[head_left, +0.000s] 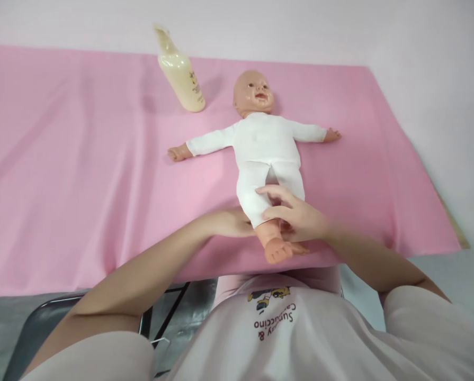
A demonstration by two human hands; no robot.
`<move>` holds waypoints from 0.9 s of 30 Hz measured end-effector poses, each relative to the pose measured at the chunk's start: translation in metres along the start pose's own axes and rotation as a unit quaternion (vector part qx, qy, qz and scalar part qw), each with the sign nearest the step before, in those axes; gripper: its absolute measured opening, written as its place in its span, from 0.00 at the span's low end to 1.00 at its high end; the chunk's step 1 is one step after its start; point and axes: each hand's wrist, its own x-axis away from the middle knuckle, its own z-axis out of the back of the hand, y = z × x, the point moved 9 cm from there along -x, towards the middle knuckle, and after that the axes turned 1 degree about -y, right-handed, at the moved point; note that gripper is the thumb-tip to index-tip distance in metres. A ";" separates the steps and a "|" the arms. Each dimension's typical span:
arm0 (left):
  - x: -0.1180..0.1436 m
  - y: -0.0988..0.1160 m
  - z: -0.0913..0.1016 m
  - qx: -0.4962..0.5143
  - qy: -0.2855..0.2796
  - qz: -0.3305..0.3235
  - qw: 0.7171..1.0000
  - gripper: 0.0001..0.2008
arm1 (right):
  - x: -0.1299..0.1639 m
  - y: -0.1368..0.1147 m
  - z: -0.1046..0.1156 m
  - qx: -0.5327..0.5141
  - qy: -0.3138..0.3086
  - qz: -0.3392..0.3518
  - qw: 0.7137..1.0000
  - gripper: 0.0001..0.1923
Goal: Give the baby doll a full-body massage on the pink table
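Note:
A baby doll (pixel 265 143) in a white suit lies on its back on the pink cloth (pixel 81 174), arms spread, head away from me. My right hand (pixel 296 214) grips the doll's lower legs from the right, fingers over the white trouser leg. My left hand (pixel 231 222) lies under or against the doll's left leg, mostly hidden by it, so its grip is unclear. The doll's bare foot (pixel 278 250) sticks out toward me at the table's front edge.
A cream lotion bottle (pixel 180 71) with a pump top stands at the back, left of the doll's head. The pink cloth covers the table up to a white wall. A dark chair frame (pixel 46 317) shows below the front edge at the left.

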 end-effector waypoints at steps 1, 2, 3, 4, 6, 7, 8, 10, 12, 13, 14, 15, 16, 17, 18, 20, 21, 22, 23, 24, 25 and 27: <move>0.004 0.015 0.001 0.126 -0.035 -0.067 0.989 0.20 | 0.000 0.000 0.004 -0.014 0.015 -0.001 1.000 0.21; 0.009 0.030 0.002 0.265 -0.080 -0.129 0.952 0.21 | 0.001 -0.001 0.007 -0.023 0.028 -0.004 0.999 0.20; 0.015 0.042 0.004 0.391 -0.131 -0.173 0.894 0.22 | 0.002 -0.001 0.009 -0.028 0.038 -0.007 0.999 0.19; 0.019 0.051 0.006 0.513 -0.174 -0.188 0.820 0.24 | 0.002 -0.001 0.011 -0.028 0.044 -0.010 0.999 0.19; 0.021 0.057 0.002 0.667 -0.227 -0.154 0.692 0.27 | 0.004 -0.002 0.011 -0.022 0.053 -0.012 0.998 0.18; 0.020 0.057 -0.003 0.711 -0.236 -0.128 0.650 0.28 | 0.004 -0.002 0.011 -0.017 0.056 -0.011 0.998 0.18; 0.020 0.057 -0.008 0.743 -0.240 -0.104 0.616 0.28 | 0.005 -0.002 0.011 -0.012 0.060 -0.009 0.998 0.18; 0.018 0.057 -0.019 0.789 -0.236 -0.065 0.564 0.27 | 0.006 -0.003 0.011 0.003 0.068 -0.003 0.998 0.17; 0.018 0.056 -0.027 0.817 -0.233 -0.038 0.527 0.23 | 0.006 -0.005 0.012 0.023 0.078 0.004 0.997 0.18; 0.019 0.056 -0.029 0.826 -0.237 -0.032 0.510 0.21 | 0.006 -0.005 0.013 0.033 0.081 0.003 0.996 0.20; 0.019 0.057 -0.029 0.834 -0.243 -0.030 0.495 0.20 | 0.005 -0.005 0.014 0.042 0.082 -0.002 0.996 0.21; 0.019 0.058 -0.029 0.842 -0.247 -0.028 0.479 0.19 | 0.004 -0.005 0.015 0.049 0.083 -0.010 0.995 0.23; 0.019 0.058 -0.028 0.849 -0.251 -0.026 0.464 0.19 | 0.004 -0.005 0.015 0.053 0.086 -0.013 0.995 0.24; 0.019 0.058 -0.026 0.857 -0.250 -0.024 0.451 0.19 | 0.003 -0.005 0.016 0.055 0.090 -0.012 0.994 0.25; 0.017 0.057 -0.025 0.864 -0.243 -0.019 0.441 0.18 | 0.003 -0.006 0.017 0.055 0.095 -0.007 0.994 0.25; 0.014 0.052 -0.024 0.877 -0.213 0.005 0.430 0.17 | 0.001 -0.008 0.018 0.056 0.105 0.005 0.993 0.26; 0.012 0.049 -0.025 0.882 -0.197 0.020 0.427 0.17 | 0.001 -0.008 0.018 0.054 0.104 0.007 0.993 0.26; 0.011 0.047 -0.026 0.886 -0.182 0.035 0.426 0.17 | 0.000 -0.007 0.017 0.051 0.100 0.007 0.994 0.27; 0.010 0.045 -0.028 0.887 -0.172 0.047 0.427 0.17 | 0.000 -0.006 0.016 0.048 0.095 0.005 0.994 0.28; 0.010 0.044 -0.029 0.886 -0.166 0.054 0.430 0.17 | 0.000 -0.006 0.016 0.045 0.090 0.006 0.995 0.28; 0.009 0.044 -0.030 0.883 -0.162 0.059 0.437 0.17 | 0.001 -0.006 0.015 0.043 0.086 0.011 0.995 0.29; 0.008 0.042 -0.030 0.875 -0.146 0.062 0.458 0.15 | 0.002 -0.009 0.014 0.045 0.078 0.036 0.995 0.28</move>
